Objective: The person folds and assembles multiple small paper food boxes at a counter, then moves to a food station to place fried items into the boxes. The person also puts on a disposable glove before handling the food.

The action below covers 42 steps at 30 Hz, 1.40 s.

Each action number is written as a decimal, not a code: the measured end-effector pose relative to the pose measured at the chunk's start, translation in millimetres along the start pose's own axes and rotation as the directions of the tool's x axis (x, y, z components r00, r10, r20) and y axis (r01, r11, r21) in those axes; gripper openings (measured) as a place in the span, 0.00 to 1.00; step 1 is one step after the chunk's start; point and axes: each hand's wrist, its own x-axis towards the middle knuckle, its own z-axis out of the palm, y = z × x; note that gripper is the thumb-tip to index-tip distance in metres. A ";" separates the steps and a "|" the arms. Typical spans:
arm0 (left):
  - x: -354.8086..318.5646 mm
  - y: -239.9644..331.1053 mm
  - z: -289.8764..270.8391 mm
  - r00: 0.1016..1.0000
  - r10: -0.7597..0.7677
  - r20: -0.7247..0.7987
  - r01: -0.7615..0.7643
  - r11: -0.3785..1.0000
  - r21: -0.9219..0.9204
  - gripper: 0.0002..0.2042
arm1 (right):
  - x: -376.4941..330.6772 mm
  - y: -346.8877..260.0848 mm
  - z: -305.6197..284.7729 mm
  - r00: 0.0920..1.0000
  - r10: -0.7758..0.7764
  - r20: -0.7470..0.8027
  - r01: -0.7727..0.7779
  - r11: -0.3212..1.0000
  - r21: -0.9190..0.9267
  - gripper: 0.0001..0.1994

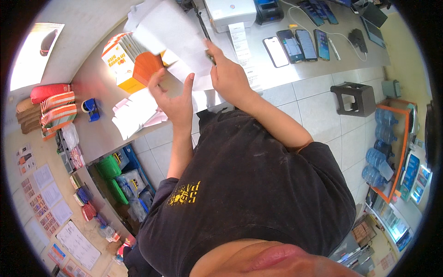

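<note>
My left hand is open, its thumb and fingers apart, near an orange and yellow box. My right hand is closed at the edge of large white sheets of paper, which look blurred. A small dark piece shows between its fingers, too hidden to name. Beside it a long white strip of printed labels hangs from a white label printer. Below the box, to the left of my left hand, lies a loose pile of white and pinkish paper slips.
Several phones lie on the metal table at the right, with a white cable. A blue tape dispenser stands at the left, near stacked striped packs. On the tiled floor are a dark stool and large water bottles.
</note>
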 end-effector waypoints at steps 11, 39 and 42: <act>13.1 20.9 15.7 0.825 -0.311 0.471 0.562 0.531 -0.634 0.11 | -10.8 11.7 0.8 0.978 0.200 -0.062 -0.166 0.921 0.353 0.10; 0.1 -13.8 12.6 0.804 -0.249 0.540 0.493 0.787 -0.371 0.14 | -0.1 19.4 6.7 0.944 0.287 0.163 -0.327 0.748 0.578 0.10; 0.4 -9.5 13.5 0.803 -0.288 0.521 0.537 0.728 -0.426 0.12 | -2.4 16.4 10.3 0.950 0.301 0.081 -0.295 0.786 0.543 0.11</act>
